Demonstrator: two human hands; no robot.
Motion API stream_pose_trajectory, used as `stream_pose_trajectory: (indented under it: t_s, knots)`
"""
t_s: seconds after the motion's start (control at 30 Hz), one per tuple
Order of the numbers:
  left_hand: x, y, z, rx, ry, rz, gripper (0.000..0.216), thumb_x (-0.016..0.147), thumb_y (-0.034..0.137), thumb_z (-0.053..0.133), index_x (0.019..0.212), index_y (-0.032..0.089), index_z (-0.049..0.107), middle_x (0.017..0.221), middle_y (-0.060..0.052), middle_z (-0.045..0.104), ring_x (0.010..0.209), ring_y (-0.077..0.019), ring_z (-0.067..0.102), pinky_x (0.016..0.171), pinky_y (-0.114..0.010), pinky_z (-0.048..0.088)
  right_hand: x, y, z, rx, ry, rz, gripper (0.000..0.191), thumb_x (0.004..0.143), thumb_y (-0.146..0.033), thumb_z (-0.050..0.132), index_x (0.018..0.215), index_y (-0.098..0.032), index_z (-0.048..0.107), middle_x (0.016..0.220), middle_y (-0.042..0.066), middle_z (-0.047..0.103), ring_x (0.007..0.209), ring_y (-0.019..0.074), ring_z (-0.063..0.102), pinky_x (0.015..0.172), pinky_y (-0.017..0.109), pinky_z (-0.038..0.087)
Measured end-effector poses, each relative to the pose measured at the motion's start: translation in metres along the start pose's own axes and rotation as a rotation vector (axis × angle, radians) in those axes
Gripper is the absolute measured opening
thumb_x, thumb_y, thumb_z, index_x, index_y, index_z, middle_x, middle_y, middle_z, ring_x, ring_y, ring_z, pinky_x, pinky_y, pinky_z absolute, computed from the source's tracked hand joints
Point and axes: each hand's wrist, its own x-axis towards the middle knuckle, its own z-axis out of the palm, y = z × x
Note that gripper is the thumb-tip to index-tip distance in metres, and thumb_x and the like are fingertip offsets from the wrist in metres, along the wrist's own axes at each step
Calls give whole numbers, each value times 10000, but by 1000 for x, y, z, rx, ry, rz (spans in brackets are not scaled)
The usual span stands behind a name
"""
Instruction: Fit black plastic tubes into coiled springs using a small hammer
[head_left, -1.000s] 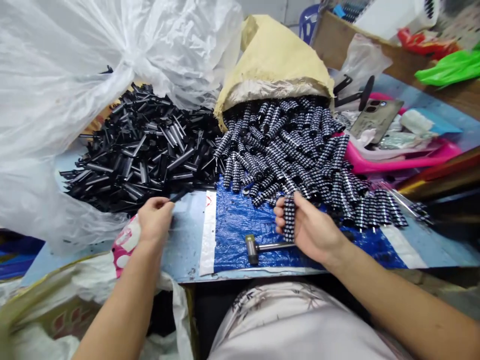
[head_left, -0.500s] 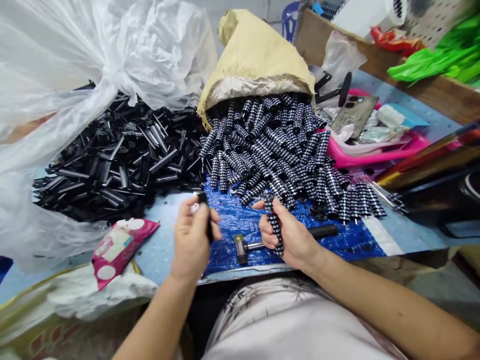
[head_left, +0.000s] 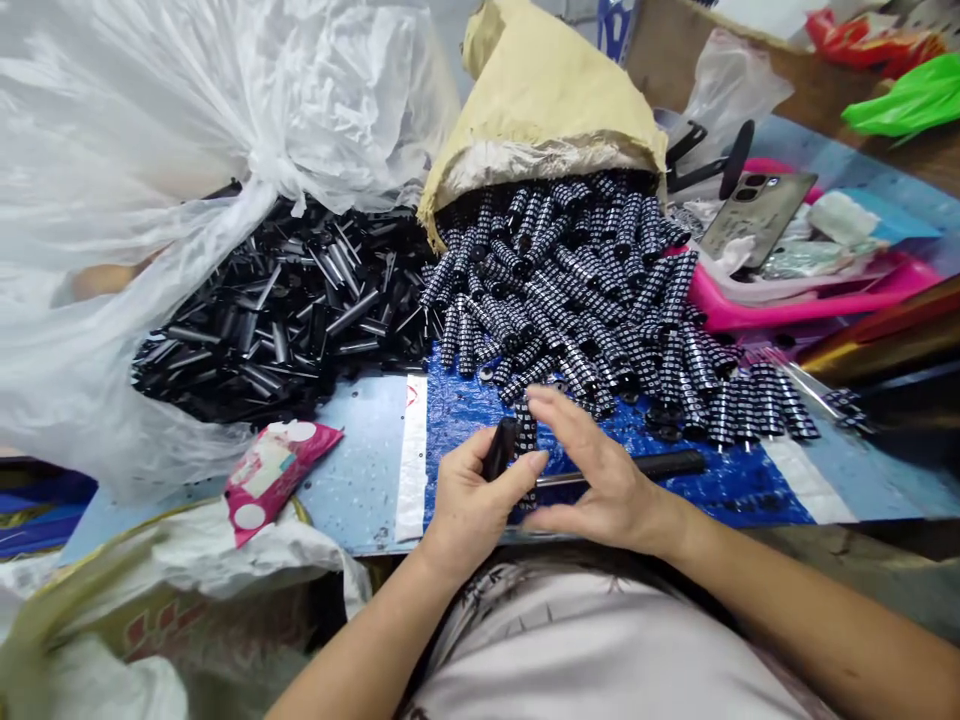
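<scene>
My left hand (head_left: 472, 500) is closed round a plain black tube (head_left: 499, 448) that stands upright in its fingers. Beside it my right hand (head_left: 592, 470) holds a black grip with white squares (head_left: 527, 428), its fingers partly stretched over it. The two parts touch between my hands, just above the blue tarp (head_left: 480, 415). A small hammer (head_left: 660, 465) lies on the tarp under my right hand, its head hidden. Behind lie a heap of patterned grips (head_left: 585, 290) spilling from a tan paper sack (head_left: 547, 100) and a heap of black tubes (head_left: 285, 300).
A big clear plastic bag (head_left: 150, 150) covers the left side. A pink packet (head_left: 270, 470) lies at the table's front left. A phone (head_left: 757, 205) rests on a pink tray (head_left: 810, 300) at the right, with wooden boards and green plastic behind.
My left hand carried the black tube from the left heap to the middle. My right hand brought the patterned grip against it. Both hands now meet over the hammer.
</scene>
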Motion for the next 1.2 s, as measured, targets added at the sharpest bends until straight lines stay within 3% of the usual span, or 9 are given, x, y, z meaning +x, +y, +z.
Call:
stream_pose_trajectory:
  t_s: [0.1,0.2,0.33,0.43,0.57,0.67,0.83,1.0,1.2]
  knots:
    - [-3,-2,1,-13,-4,-17,311,832,446,725,745,170,610,575,55,479,523,-80,415,506,-214,357,-1,-1,-3,-119,31,-100,967,802,-353,814,1580,-208,257,1515,159,453,1416,308,433,1187,485,389]
    - [-4,-2,5,-19,-25,-34,367,888,515,636,753,176,595,530,59,450,468,-82,399,459,-218,342,0,-4,-4,-119,4,-72,1006,784,-392,823,1580,-180,247,1528,186,422,1429,336,407,1158,501,429]
    - [-7,-2,7,-41,-35,-31,370,828,532,707,811,169,636,588,55,465,479,-75,392,443,-210,337,-3,-8,-4,-103,-9,-18,1001,770,-421,831,1568,-189,272,1534,193,402,1438,350,388,1117,507,475]
    - [-9,-5,9,-96,-16,-67,452,848,620,644,775,176,597,515,65,426,440,-79,359,433,-222,318,-8,-10,-2,-117,19,-17,1006,761,-428,838,1564,-178,286,1525,195,412,1434,350,397,1127,502,467]
    - [-11,-8,14,-92,91,-37,536,915,668,502,735,171,590,628,11,534,564,-113,435,552,-253,398,-13,-13,2,-132,42,-63,1020,764,-429,837,1568,-156,271,1510,202,426,1430,347,402,1144,495,450]
    - [-14,-6,20,-37,176,18,506,923,636,520,747,170,614,761,-19,594,718,-151,493,690,-276,440,-16,-15,2,-133,54,-104,1020,769,-434,833,1570,-157,267,1479,196,464,1402,343,442,1144,495,452]
    - [-24,-3,30,-55,222,8,450,918,604,551,810,183,667,778,-22,616,764,-176,529,740,-293,449,-24,-20,-1,-144,87,-193,1015,780,-425,826,1573,-141,260,1442,204,501,1383,336,468,1151,494,446]
    - [-29,-5,36,-227,143,10,328,853,519,695,889,193,698,857,-10,662,834,-164,576,799,-272,466,-28,-24,-5,-225,136,-245,975,816,-373,800,1577,-122,244,1454,223,483,1377,321,480,1141,467,465]
    - [-28,-1,25,-469,-2,-211,350,739,452,828,921,172,722,739,4,659,654,-114,591,637,-228,488,-32,-19,-5,-240,71,-254,961,826,-388,790,1569,-105,251,1464,238,477,1395,317,465,1132,461,470]
